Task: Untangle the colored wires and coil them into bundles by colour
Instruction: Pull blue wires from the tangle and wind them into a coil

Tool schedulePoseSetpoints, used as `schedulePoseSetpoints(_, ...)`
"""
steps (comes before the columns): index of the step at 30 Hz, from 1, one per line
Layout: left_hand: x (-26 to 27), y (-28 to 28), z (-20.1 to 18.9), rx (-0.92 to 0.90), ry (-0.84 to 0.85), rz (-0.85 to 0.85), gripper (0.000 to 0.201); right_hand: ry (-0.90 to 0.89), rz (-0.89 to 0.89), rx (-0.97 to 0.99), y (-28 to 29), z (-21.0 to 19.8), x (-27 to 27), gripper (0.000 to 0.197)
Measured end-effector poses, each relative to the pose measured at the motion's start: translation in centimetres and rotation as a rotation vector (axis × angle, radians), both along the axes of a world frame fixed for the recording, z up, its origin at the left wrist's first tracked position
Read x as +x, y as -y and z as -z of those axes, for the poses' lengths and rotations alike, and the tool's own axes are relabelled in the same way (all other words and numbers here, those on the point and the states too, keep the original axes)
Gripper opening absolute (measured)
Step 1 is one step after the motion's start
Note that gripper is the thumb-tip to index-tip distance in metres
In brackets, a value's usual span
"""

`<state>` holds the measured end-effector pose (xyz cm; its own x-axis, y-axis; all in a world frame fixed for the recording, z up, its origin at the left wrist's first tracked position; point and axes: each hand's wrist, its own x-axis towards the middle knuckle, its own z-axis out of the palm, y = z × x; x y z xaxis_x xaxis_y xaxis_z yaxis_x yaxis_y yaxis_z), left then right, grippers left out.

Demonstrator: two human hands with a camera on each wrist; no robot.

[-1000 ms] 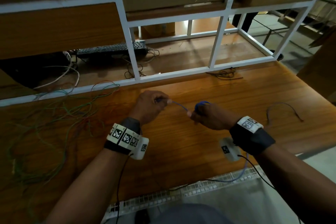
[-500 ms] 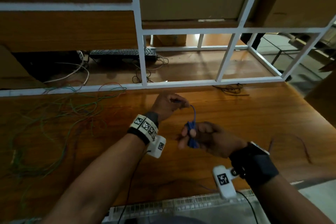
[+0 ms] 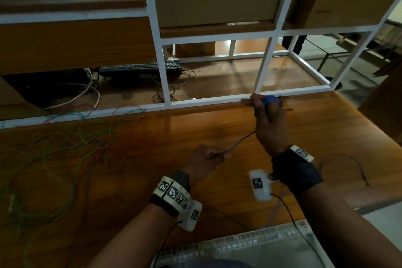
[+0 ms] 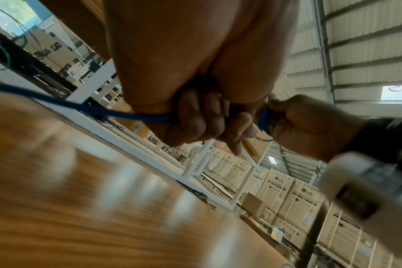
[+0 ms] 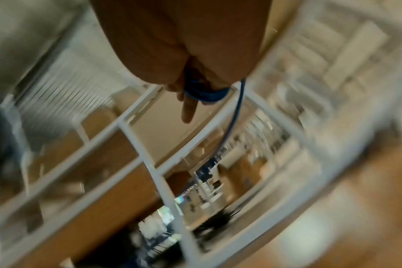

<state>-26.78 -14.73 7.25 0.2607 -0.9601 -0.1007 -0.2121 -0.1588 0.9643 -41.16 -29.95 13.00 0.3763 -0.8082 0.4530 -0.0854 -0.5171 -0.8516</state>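
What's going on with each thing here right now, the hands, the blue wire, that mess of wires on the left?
Blue wire: partly coiled on the right hand, stretched between both hands.
Right hand: raised, blue coil around its fingers.
Left hand: gripping the wire's free length.
Green and red wires: tangled loose on the table.

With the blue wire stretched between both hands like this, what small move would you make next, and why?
Probably swing the right hand round once more to lay another loop onto the blue coil on its fingers. A free stretch of blue wire runs down to the left hand, which pinches it, so some wire is left to wind.
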Motion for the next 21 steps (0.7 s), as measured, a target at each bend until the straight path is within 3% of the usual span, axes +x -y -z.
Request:
schedulePoseSetpoints(2,0.8,-0.9,-0.1,0.003,0.088,-0.021,0.028,-0.377,0.035,-0.209,1.2,1.6,-0.1,0.019)
schedulePoseSetpoints(4,2.5,-1.3,-0.3,0.021,0.199,-0.07,0.02,-0.688,-0.107,-0.273,1.3,3.3,-0.5,0.02)
schedulePoseSetpoints(8,4.9,-2.0,-2.6,0.008,0.385,-0.015,0.017,-0.941,-0.363,-0.254,-0.4,4.9,-1.3,0.016)
schedulePoseSetpoints(12,7.0,-0.9,-5.0,-0.112,0.593,-0.009,0.011,-0.89,-0.561,-0.048,-1.9,3.9,-1.1,0.033)
schedulePoseSetpoints(15,8.3,0.5,-6.6,-0.221,0.577,-0.032,0.01,-0.785,-0.708,0.14,-3.3,1.0,-0.7,0.045)
schedulePoseSetpoints(19,7.3,2.2,-8.8,-0.317,0.472,0.059,0.013,-0.823,-0.931,0.342,-4.0,-1.5,0.2,0.047)
schedulePoseSetpoints(21,6.8,3.1,-9.4,-0.328,0.428,0.079,0.014,-0.679,-1.029,0.47,-4.4,-1.5,0.4,0.048)
